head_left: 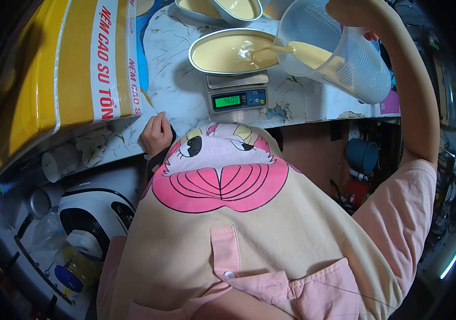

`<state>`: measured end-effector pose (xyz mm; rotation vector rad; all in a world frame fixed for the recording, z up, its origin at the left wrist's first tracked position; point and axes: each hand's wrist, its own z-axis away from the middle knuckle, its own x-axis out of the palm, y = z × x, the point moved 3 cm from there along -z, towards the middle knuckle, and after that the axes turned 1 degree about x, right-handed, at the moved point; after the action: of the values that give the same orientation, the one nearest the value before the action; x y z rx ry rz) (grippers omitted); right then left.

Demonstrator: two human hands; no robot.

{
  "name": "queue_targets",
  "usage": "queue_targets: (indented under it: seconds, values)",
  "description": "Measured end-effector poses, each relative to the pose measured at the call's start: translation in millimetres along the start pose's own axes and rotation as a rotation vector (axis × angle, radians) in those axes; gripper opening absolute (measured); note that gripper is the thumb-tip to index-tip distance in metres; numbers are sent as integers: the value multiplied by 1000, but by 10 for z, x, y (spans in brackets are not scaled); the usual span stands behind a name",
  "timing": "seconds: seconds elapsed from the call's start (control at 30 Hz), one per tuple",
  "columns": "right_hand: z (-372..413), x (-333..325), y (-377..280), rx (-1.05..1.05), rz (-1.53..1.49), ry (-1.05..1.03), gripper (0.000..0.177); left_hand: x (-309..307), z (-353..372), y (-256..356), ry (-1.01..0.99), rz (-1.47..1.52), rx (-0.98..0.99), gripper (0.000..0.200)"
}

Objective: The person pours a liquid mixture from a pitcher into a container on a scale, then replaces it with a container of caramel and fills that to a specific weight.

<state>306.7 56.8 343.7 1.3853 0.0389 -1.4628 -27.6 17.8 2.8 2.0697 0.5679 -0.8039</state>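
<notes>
My right hand grips a large clear plastic jug at the top right, tilted to the left. Pale yellow liquid runs from its lip into an oval metal tin. That tin sits on a small digital scale, whose green display reads about 460. My left hand rests at the table's front edge, left of the scale, fingers curled; whether anything is inside them is hidden.
More oval tins of yellow liquid stand behind the scale. A big yellow wrapped box takes up the left of the marbled table. Below the table are a white appliance and a blue-green container.
</notes>
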Motion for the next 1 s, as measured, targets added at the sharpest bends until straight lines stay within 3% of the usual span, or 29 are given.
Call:
queue_targets:
  seconds: [0.17,0.27,0.33,0.37,0.43,0.47,0.5,0.57,0.83,1.0]
  values:
    - [10,-9,102,-85,-36,-50,28,-4,-6,-3,-3,3,3,11]
    - [-170,159,251,17,-79,-64,26,-3,-5,-4,-1,-2,1,11]
    - [-327,352,357,-473,284,28,25,-9,-10,4,-10,3,-5,11]
    - [-462,572,462,-474,284,28,25,-9,-9,0,-10,2,-7,11]
    - [-858,969,836,-340,-464,358,28,-7,-7,-9,-25,16,-6,11]
    - [-1178,1145,1064,-655,-32,380,39,-10,-8,-10,-27,16,-5,11]
    - [-1060,1124,1028,-653,-34,377,39,-12,-11,-7,-27,17,-6,11]
    - [-835,1145,1114,-257,-628,154,51,-7,-19,2,-31,20,-2,11]
    - [-549,1212,1205,-108,-676,73,58,-12,-24,5,-41,13,-11,11]
    - [-430,1148,956,-134,-512,270,48,-7,-18,-5,-45,21,-16,11]
